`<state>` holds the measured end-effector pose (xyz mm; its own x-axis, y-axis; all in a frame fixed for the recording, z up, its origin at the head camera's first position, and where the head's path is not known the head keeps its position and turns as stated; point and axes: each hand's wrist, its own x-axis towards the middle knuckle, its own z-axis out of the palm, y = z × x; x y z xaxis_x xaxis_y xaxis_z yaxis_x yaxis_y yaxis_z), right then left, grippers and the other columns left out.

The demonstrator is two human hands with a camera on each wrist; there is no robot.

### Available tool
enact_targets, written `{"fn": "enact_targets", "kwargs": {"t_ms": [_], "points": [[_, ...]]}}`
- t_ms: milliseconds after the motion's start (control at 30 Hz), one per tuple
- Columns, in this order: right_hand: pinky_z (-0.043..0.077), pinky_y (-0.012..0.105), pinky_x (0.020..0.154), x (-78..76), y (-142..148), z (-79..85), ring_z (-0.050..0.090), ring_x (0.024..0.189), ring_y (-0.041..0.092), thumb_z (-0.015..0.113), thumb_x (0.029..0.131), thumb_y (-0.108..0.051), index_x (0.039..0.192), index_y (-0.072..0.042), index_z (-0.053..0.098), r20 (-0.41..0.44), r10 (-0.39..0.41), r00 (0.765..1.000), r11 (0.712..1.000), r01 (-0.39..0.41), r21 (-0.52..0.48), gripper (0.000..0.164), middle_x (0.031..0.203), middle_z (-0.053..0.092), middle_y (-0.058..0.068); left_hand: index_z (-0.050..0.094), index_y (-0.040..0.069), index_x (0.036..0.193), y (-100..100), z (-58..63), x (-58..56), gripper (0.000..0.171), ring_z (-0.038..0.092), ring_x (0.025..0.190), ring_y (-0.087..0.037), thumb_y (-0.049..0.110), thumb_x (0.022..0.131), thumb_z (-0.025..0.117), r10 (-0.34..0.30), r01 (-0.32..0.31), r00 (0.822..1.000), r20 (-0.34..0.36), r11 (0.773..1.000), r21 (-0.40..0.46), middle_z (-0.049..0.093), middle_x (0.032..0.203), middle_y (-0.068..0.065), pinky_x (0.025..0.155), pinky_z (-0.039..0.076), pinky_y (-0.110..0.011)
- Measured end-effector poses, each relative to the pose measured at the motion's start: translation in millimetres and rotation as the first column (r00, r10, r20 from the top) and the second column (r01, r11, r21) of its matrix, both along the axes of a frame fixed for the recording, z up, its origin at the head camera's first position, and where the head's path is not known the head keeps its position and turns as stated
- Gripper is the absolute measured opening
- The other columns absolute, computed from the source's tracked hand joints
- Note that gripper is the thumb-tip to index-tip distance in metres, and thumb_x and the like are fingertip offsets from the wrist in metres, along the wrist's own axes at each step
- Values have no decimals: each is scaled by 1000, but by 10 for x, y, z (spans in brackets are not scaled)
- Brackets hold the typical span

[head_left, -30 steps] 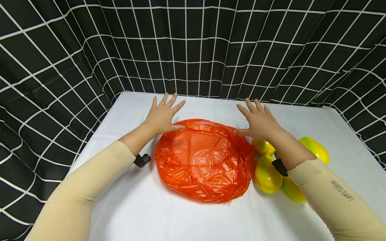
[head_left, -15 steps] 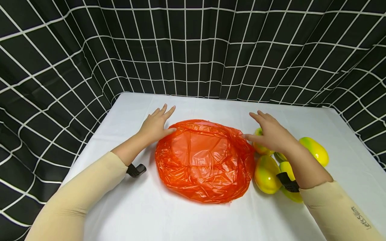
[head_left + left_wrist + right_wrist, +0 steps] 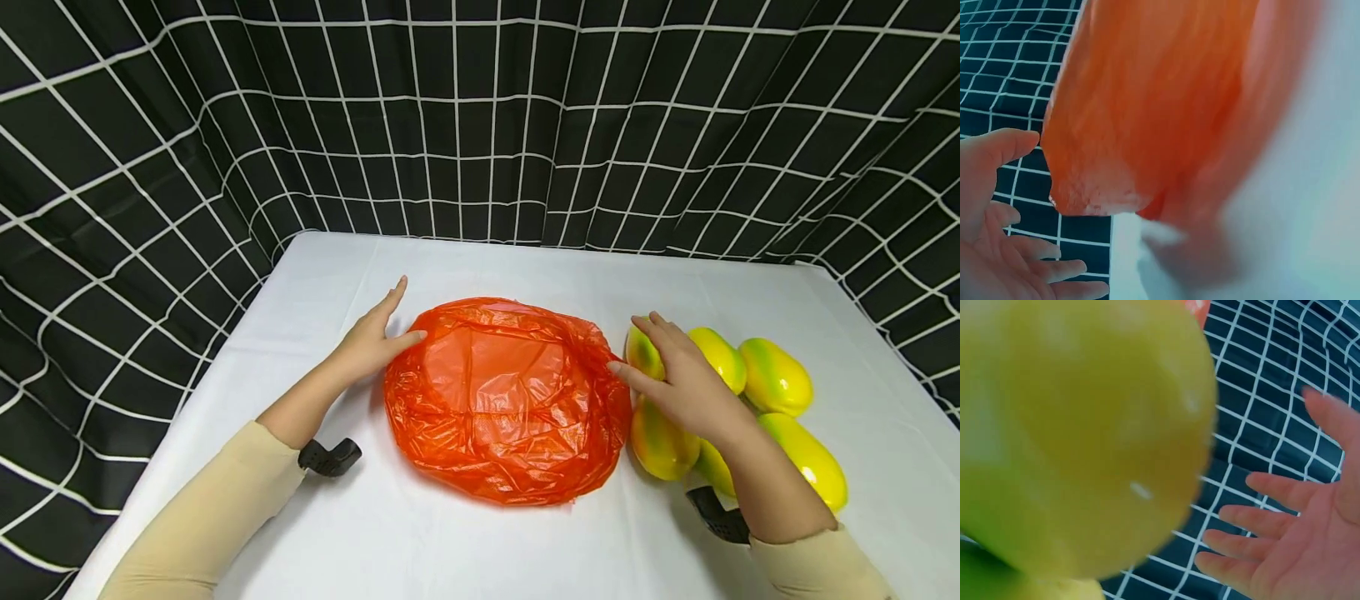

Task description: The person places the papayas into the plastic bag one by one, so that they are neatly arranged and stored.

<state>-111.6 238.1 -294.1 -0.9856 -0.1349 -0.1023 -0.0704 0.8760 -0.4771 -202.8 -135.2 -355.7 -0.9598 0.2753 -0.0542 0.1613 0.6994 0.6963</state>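
A red plastic bag (image 3: 502, 400) lies on the white table with its mouth spread wide. My left hand (image 3: 367, 342) is beside the bag's left edge, thumb toward the rim, fingers extended and holding nothing. In the left wrist view the left hand (image 3: 1004, 250) shows spread fingers near the blurred bag (image 3: 1141, 112). Right of the bag lie several glossy yellow-green mangoes (image 3: 663, 442). Above them my right hand (image 3: 686, 383) holds nothing, its thumb pointing at the bag's right edge. The right wrist view shows that hand (image 3: 1304, 550) open beside a large, close mango (image 3: 1085, 425).
A white cloth covers the table (image 3: 465, 550). Black curtain (image 3: 480, 125) with a white grid surrounds its back and sides. A black wrist device (image 3: 330, 457) sits under the left wrist, another black device (image 3: 718, 517) under the right.
Both hands have drawn back toward the person and moved apart. The left shifted leftward, the right moved rightward over the mangoes, uncovering more of them. The bag stays in place.
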Motion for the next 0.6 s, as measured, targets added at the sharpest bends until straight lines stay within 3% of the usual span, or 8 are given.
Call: {"fn": "enact_targets", "kwargs": {"t_ms": [100, 200, 333, 433, 600], "points": [[21, 72, 100, 101, 10, -61, 13, 137, 49, 47, 92, -52, 149, -8, 19, -21, -21, 1000, 998, 20, -61, 77, 154, 10, 25, -1, 31, 150, -4, -43, 48, 87, 14, 143, -31, 39, 88, 60, 27, -28, 999, 31, 998, 50, 10, 158, -6, 114, 17, -55], [19, 72, 101, 176, 31, -119, 12, 137, 49, 44, 94, -49, 149, -8, 17, -42, -51, 998, 994, 46, -99, 74, 154, 9, 25, 0, 29, 150, 6, -80, 77, 86, 15, 143, -32, 38, 88, 59, 49, -50, 999, 18, 997, 61, 10, 158, -7, 114, 17, -55], [21, 73, 99, 239, 48, -197, 12, 138, 48, 43, 95, -46, 149, -7, 16, -63, -110, 992, 985, 100, -142, 72, 154, 10, 24, 2, 28, 151, 7, -125, 100, 85, 25, 139, -37, 36, 89, 58, 83, -83, 997, 5, 993, 84, 12, 157, -9, 112, 22, -56], [24, 72, 98, 297, 45, -250, 13, 138, 47, 45, 95, -44, 149, -7, 17, -87, -157, 984, 974, 140, -176, 71, 154, 12, 24, 1, 29, 151, -9, -166, 122, 84, 31, 136, -39, 36, 89, 58, 101, -105, 994, 37, 986, 126, 12, 157, -7, 109, 27, -58], [26, 73, 96, 399, 28, -338, 18, 136, 48, 48, 95, -38, 147, -7, 22, -126, -200, 972, 959, 168, -228, 67, 154, 14, 23, 0, 19, 151, -22, -232, 188, 85, 29, 137, -39, 33, 90, 57, 116, -137, 987, 107, 967, 214, 15, 156, -15, 110, 27, -56]]}}
